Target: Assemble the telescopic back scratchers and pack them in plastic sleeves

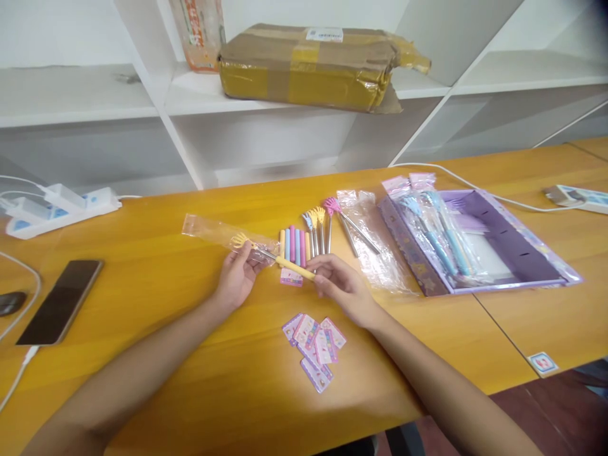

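A back scratcher with a yellow hand-shaped head and a yellow handle (295, 267) is held slanting between both hands. My left hand (237, 275) pinches it near the head, with a clear plastic bag (206, 232) around or against that end. My right hand (342, 288) grips the end of the yellow handle. Just behind lie several colored handles (297, 247) in a row, beside metal rods with blue and yellow hand heads (318, 218) and a pink hand head (332, 204). A small card (291, 277) lies under the handle. Several printed cards (316, 348) are piled nearer the front edge.
A purple box (536, 272) at the right holds bagged blue scratchers (439, 240). Beside it lie clear bags (373, 253). A phone (61, 303), power strip (64, 210) and mouse (10, 303) are at left. A taped carton (308, 66) sits on the shelf.
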